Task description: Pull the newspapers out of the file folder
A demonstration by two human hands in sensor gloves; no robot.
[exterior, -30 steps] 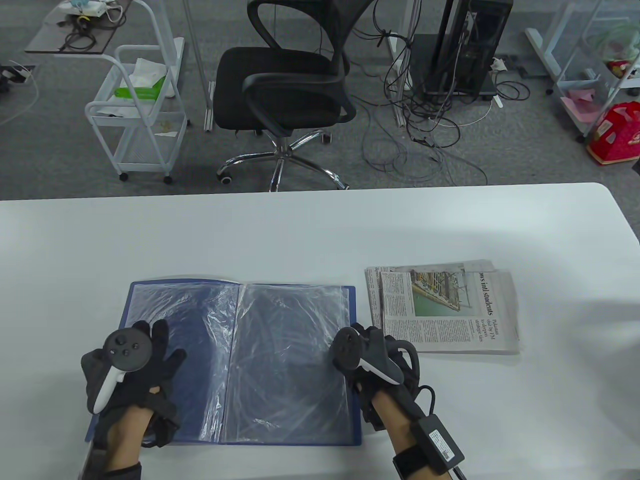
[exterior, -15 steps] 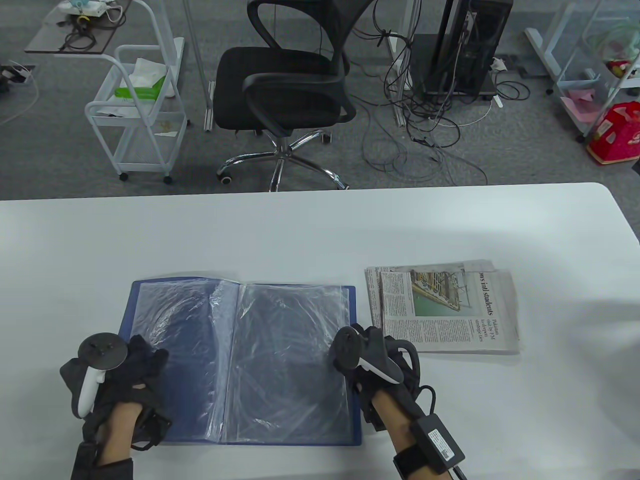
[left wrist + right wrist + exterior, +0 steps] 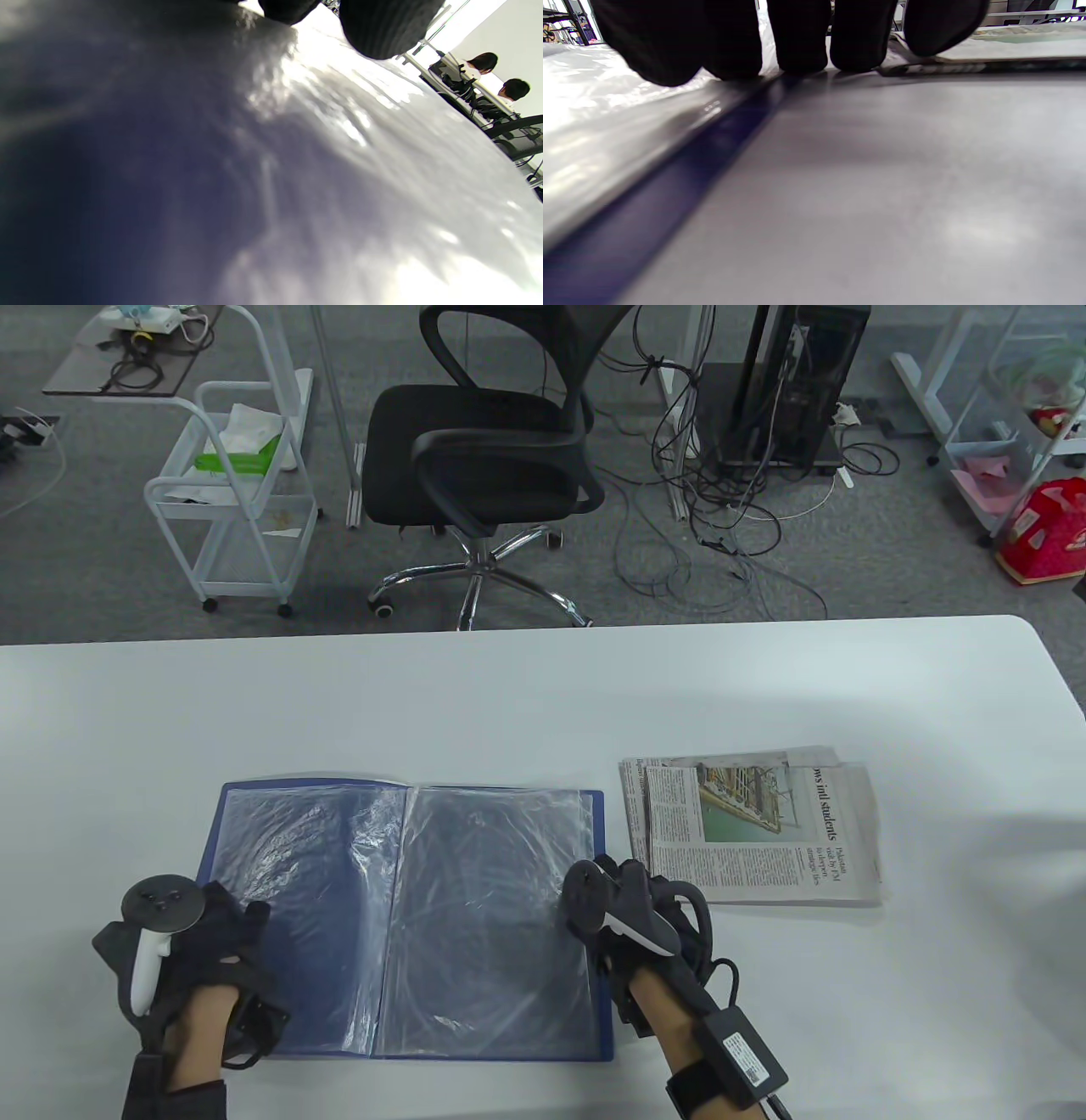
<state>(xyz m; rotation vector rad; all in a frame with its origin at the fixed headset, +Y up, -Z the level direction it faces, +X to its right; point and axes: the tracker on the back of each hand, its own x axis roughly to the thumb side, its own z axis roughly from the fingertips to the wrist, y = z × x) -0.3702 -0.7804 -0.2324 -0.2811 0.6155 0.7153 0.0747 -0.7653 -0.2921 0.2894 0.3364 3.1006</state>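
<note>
A blue file folder [image 3: 607,984] lies open on the white table, showing empty, crinkled clear sleeves [image 3: 484,916]. Folded newspapers [image 3: 751,827] lie stacked on the table right of the folder. My left hand [image 3: 229,929] rests at the folder's lower left edge, holding nothing. In the left wrist view its fingertips [image 3: 382,25] hover just over the shiny sleeve [image 3: 318,169]. My right hand [image 3: 628,899] rests at the folder's right edge. In the right wrist view its fingertips [image 3: 801,38] press down by the blue cover edge [image 3: 712,156], with the newspapers [image 3: 1018,44] just beyond.
The table's far edge [image 3: 543,632] runs across the middle of the table view. A black office chair [image 3: 484,458], a white cart [image 3: 233,492] and floor cables stand beyond it. A cabled box [image 3: 747,1056] is strapped to my right forearm.
My left hand slid back toward the lower left, off the left page to the folder's edge. The left sleeve rose briefly and lies flat again. My right hand stayed put.
</note>
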